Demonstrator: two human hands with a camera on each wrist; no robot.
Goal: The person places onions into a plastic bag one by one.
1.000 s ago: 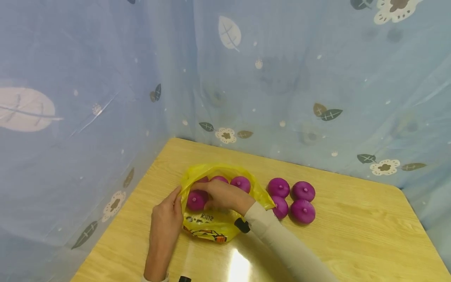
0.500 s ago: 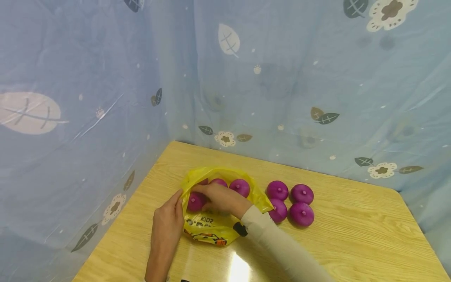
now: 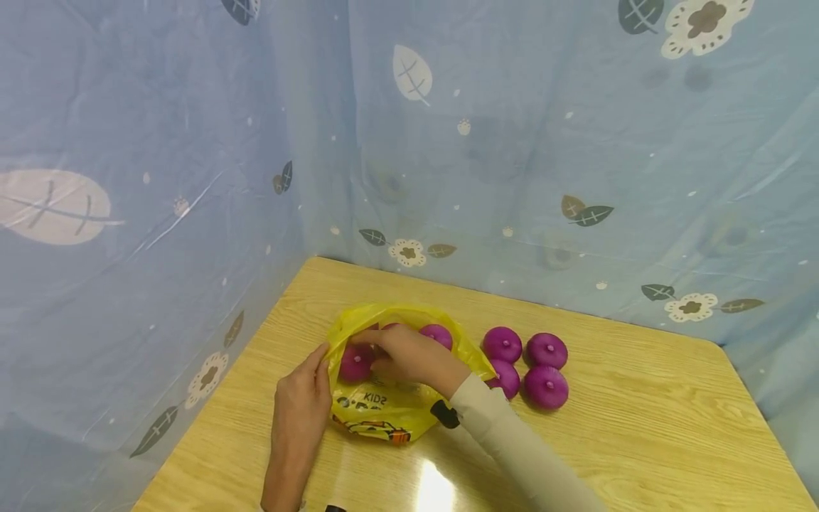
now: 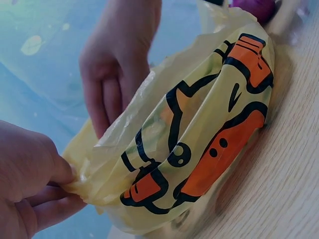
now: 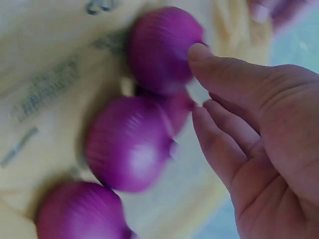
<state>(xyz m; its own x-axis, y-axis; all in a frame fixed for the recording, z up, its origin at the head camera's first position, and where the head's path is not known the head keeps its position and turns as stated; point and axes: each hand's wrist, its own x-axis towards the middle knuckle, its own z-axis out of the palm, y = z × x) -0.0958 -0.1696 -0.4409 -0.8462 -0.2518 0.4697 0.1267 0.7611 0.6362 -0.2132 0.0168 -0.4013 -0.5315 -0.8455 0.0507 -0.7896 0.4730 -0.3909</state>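
Note:
A yellow plastic bag [image 3: 367, 430] with a cartoon print stands with its mouth spread on the table. Its left rim is pinched by my left hand [image 3: 301, 402], thumb against fingers, as the left wrist view also shows. Inside the bag lie several red onions [image 3: 355, 364]. My right hand [image 3: 416, 355] reaches into the mouth over them. In the right wrist view, the thumb of that hand [image 5: 269, 134] overlaps the end of one onion [image 5: 167, 50], its fingers loosely bent near another; whether they touch cannot be told. A further onion [image 5: 129, 144] sits beside them.
Several more red onions [image 3: 547, 387] lie in a cluster on the wooden table [image 3: 646, 412], just right of the bag. Blue patterned curtains [image 3: 486, 163] hang behind the table and along its left side.
My right hand has shifted slightly right within the bag and now hides more of the onions at the back. The left hand keeps its pinch on the rim.

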